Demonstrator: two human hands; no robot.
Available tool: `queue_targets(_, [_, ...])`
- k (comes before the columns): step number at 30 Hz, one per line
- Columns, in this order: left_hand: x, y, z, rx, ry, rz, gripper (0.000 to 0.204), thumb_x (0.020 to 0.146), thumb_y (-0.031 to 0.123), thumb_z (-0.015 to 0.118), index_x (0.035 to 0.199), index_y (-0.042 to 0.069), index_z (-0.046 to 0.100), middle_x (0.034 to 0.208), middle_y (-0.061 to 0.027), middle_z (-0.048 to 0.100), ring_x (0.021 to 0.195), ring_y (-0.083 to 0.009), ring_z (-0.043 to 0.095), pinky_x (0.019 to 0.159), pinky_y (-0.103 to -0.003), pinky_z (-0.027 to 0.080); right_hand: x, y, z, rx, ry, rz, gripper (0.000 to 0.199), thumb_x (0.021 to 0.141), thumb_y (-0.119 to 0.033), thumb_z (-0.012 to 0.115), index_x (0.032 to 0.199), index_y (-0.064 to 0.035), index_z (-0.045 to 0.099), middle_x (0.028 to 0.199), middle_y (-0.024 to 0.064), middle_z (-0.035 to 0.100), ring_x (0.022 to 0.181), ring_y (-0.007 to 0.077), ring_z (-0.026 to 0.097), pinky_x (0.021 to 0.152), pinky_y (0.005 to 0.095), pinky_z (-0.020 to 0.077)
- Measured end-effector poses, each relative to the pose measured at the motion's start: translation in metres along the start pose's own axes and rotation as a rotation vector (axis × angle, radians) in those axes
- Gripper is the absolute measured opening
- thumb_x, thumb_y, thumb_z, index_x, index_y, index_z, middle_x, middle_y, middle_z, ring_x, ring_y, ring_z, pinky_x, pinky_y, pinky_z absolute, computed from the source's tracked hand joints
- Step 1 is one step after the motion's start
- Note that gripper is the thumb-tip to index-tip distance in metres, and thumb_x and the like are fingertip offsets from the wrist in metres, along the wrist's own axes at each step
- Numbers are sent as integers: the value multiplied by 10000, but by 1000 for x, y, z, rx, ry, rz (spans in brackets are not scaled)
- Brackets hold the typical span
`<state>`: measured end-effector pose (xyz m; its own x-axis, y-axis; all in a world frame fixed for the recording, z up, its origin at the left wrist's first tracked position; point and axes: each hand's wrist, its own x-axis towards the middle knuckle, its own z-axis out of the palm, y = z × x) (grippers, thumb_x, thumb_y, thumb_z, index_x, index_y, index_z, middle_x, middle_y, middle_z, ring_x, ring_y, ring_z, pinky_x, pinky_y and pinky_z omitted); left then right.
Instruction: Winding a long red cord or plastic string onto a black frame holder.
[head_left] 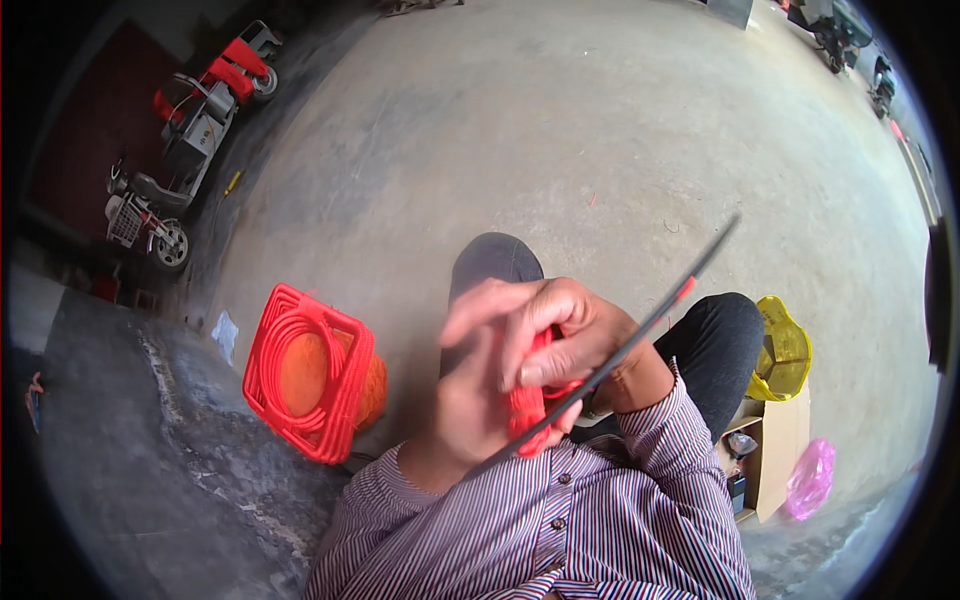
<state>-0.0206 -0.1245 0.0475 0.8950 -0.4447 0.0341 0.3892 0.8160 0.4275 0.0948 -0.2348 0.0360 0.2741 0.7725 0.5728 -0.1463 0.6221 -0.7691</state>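
My left hand, blurred by motion, is closed around a bundle of red cord-like material; its fingertips curl up at the bundle's right side. My right hand reaches over from the right, its thumb and a bent finger close to a red strand at the top of the bundle. One finger stretches left and is smeared, so the right grip is hard to read. A thin dark rod with a red mark slants across in front of both hands; which hand bears it, I cannot tell.
Left of my knees stands a stack of red square frames with an orange round body. To the right are a yellow basket, an open cardboard box and a pink plastic bag. A three-wheeled vehicle is parked far left.
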Motion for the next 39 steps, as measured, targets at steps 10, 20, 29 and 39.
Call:
queue_targets(10, [-28, 13, -19, 243, 398, 303, 466, 799, 60, 678, 1218, 6, 481, 913, -123, 570, 682, -184, 577, 477, -246, 468, -74, 20, 18, 256, 456, 301, 748, 637, -168, 802, 1292, 6, 486, 1116, 53, 615, 1063, 153, 556, 939, 310, 414])
queue_targets(20, [-29, 16, -30, 675, 341, 328, 598, 820, 18, 640, 1377, 43, 424, 919, -116, 536, 548, -149, 475, 417, -255, 374, -57, 0, 19, 189, 727, -247, 346, 850, -193, 655, 1127, -40, 516, 1175, 155, 558, 1076, 245, 565, 973, 400, 419])
queue_targets(29, [-46, 29, -46, 377, 308, 375, 489, 911, 108, 587, 1378, 136, 443, 930, -104, 534, 563, -119, 449, 403, -226, 349, -97, -13, -13, -319, 1127, 17, 325, 916, -212, 609, 1160, -30, 493, 837, 48, 568, 714, 99, 534, 641, 242, 461])
queue_targets(39, [-41, 29, -31, 338, 359, 152, 512, 999, 394, 369, 1176, -64, 514, 768, -153, 588, 494, -118, 465, 440, -238, 391, -111, 61, 14, -1107, 698, 638, 363, 793, -229, 732, 1019, -24, 536, 747, 214, 635, 725, 384, 647, 630, 398, 507])
